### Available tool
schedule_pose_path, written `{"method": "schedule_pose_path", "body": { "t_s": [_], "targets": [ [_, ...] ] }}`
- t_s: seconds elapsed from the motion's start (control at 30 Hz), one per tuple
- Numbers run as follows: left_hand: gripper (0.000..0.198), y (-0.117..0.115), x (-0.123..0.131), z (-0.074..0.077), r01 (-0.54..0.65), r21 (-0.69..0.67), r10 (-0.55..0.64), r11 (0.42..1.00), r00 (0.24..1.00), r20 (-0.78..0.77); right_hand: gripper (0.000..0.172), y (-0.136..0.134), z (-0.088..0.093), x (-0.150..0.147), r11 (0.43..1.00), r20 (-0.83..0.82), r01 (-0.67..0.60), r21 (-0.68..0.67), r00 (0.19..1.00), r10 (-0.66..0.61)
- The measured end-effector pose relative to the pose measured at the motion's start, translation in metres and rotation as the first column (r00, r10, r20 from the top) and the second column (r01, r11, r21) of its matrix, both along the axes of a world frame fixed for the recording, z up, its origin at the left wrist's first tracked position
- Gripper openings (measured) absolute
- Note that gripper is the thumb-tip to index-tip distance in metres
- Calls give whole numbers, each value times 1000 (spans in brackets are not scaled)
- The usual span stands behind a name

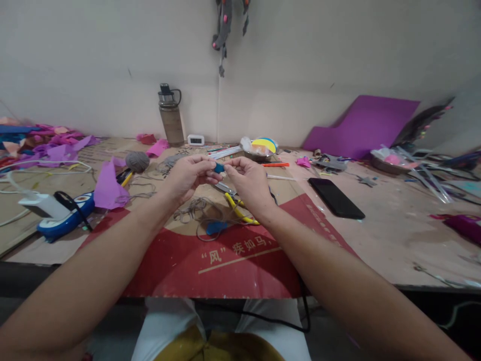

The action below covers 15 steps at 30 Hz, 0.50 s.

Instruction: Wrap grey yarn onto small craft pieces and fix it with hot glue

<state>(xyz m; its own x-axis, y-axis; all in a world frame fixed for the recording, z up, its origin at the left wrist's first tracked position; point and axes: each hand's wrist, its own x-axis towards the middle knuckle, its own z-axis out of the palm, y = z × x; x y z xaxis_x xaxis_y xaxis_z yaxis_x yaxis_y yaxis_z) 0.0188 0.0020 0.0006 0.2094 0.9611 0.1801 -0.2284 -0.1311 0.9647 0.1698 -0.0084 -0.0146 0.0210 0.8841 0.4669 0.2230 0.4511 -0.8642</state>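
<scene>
My left hand [191, 175] pinches a small blue piece [218, 168], perhaps felt, between thumb and fingers. From the other side, the closed fingertips of my right hand [246, 180] meet at the same piece. Both hands are raised over the middle of the table. Below them lie a tangle of thin grey cord [197, 209] and a flat blue scrap [216, 228]. A tool with yellow handles [240, 209] rests partly hidden under my right hand, beside a metal-looking tool [224, 188].
A red printed board [225, 271] lies at the front edge. Right of it is a black phone [336, 198]. On the left are a power strip [69, 215], purple sheet [110, 188] and grey yarn ball [137, 161]. A bottle [172, 120] and small clock [196, 140] stand behind.
</scene>
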Motion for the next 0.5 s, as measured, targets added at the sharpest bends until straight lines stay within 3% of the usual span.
{"method": "schedule_pose_path", "body": {
  "t_s": [0.27,0.5],
  "targets": [
    [10,-3,0,3,37,-16,-37,999,999,7,10,2,-1,0,1000,-14,22,-6,1000,-22],
    [18,-2,0,0,-23,8,24,1000,996,-87,11,0,-5,-2,1000,-11,23,6,1000,-23]
  ]
}}
